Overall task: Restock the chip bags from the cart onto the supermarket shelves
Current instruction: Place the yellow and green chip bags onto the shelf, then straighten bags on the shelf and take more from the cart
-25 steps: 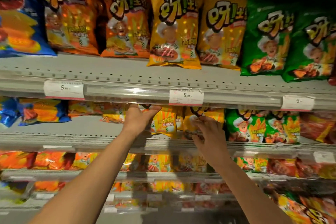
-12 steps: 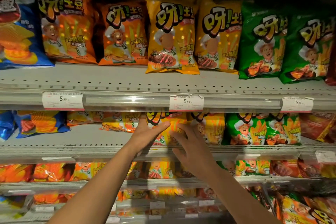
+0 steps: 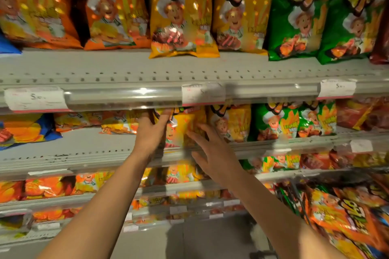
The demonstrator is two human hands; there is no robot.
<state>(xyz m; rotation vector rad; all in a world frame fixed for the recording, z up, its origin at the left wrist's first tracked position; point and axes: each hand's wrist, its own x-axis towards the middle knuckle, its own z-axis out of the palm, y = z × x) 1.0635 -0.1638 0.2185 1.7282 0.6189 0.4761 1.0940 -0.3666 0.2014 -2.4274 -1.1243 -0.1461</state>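
Seen from the head camera, two bare forearms reach up to the second grey metal shelf (image 3: 69, 153) of a supermarket display. The left hand (image 3: 150, 132) lies along the left edge of a glossy yellow chip bag printed with a cartoon chef (image 3: 185, 127), which stands upright near the shelf's front edge, under the clear plastic price rail (image 3: 126, 95) of the shelf above. Its thumb hooks over the bag's upper left corner, so it appears to grip the bag lightly. The right hand (image 3: 214, 153) hovers just in front of the bag's lower right, fingers spread and straight, holding nothing; whether its fingertips touch the foil is hard to say.

Judging from this, the bag could tip forward off the shelf if the left hand lets go before it stands firm, since it sits close to the edge. It could also slump left, because the shelf beside it is bare there, with only flat-lying orange bags (image 3: 117, 122) farther back. The slippery foil makes either more likely.

Motion blur softens the whole picture. The bag's top is hidden behind the price rail, and its bottom behind the hands. Price labels cannot be read. More orange bags (image 3: 347, 212) crowd the near right corner, perhaps on the cart, though no cart is clearly visible.
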